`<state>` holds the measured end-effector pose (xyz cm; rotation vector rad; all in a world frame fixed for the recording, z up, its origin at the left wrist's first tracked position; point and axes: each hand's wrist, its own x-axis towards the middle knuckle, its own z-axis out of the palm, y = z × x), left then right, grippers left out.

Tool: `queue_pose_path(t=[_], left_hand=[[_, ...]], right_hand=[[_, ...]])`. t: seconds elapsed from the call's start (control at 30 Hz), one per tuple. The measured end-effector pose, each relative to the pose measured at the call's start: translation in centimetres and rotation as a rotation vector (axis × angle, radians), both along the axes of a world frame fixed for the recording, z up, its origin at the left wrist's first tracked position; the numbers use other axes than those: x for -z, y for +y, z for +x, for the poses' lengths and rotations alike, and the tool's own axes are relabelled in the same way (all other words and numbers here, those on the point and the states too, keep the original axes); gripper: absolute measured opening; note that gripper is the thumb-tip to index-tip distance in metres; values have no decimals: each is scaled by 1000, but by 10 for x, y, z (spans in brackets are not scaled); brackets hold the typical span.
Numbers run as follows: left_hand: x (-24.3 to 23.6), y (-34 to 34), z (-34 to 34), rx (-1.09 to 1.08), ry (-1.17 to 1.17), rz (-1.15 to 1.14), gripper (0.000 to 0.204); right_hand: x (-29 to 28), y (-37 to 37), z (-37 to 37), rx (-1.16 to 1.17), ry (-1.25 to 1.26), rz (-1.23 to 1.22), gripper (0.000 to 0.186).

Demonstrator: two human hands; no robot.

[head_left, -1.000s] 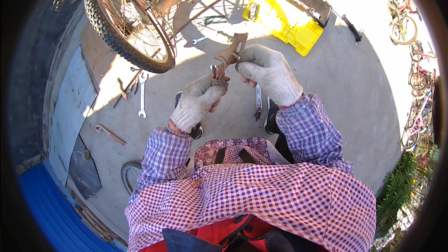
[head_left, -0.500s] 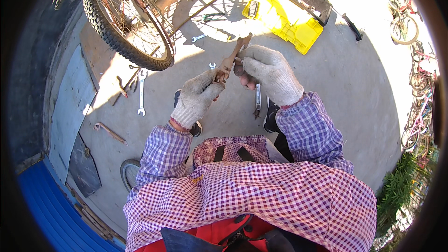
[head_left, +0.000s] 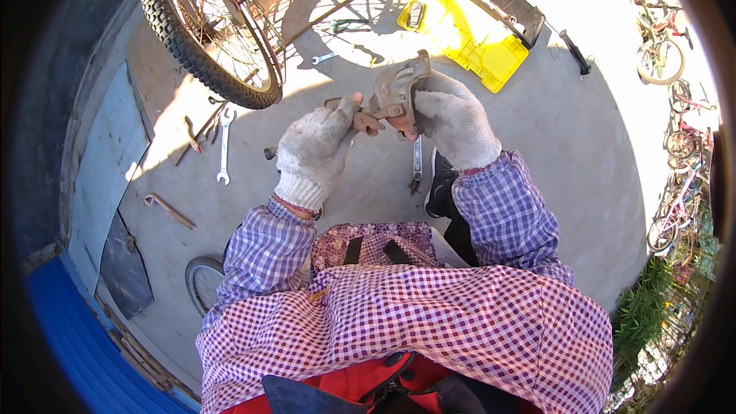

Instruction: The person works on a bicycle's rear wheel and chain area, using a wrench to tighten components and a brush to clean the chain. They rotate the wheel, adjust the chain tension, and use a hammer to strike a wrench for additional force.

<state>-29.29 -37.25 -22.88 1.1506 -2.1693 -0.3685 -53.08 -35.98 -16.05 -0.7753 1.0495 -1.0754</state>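
In front of me a rusty, curved metal bracket (head_left: 389, 90) is held up between both gloved hands. My left hand (head_left: 310, 149) pinches its narrow, flat end, the thumb on top. Closed on the broader, bent end is my right hand (head_left: 458, 124), with some bare fingertips showing beneath the metal. Both gloves are off-white knit. Below my right hand a silver wrench (head_left: 417, 158) lies on the concrete between my feet. An open-ended wrench (head_left: 225, 146) rests on the floor to the left, near red-handled pliers (head_left: 192, 136).
A bicycle wheel with a knobby tyre (head_left: 170, 23) stands at the upper left. Ahead lies an open toolbox with a yellow lid (head_left: 500, 61). Green-handled pliers (head_left: 351, 25) and a small wrench (head_left: 323, 58) lie nearer. Bicycles (head_left: 661, 60) line the right edge.
The bracket has turned, so its broad, curved side now shows rather than its narrow profile. My left hand has shifted slightly up and left, its thumb now raised.
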Motion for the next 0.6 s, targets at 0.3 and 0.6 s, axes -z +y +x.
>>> queue_pose_path(t=[0.3,0.6], left_hand=[[-1,0,1,-119,-115,-165,54],[3,-1,2,-143,-206,-338,64]], right_hand=[[23,-9,-1,-29,-149,-110,56],[21,-10,12,65,170,-95,69]])
